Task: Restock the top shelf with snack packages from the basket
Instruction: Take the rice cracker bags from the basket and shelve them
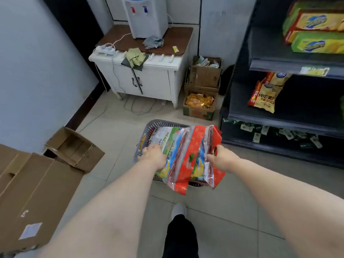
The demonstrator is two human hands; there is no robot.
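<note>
Head view: both hands on a bunch of packs, right over the basket!

Flattened boxes (33,185) lie far left. Left hand (154,157) clamps the bunch's green side, fingers curled onto it. The packs (186,151) stand on edge, squeezed between both hands above the grey basket (149,125) on the floor. Right hand (221,159) grips the red side, thumb hooked over. Shelf (275,66) stands at right.

Bunched snack packages (197,146) over grey basket (160,123)

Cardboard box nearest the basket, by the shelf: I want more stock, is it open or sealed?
Open: the cardboard box has nothing covering its top, and orange snack packets show inside.
</note>
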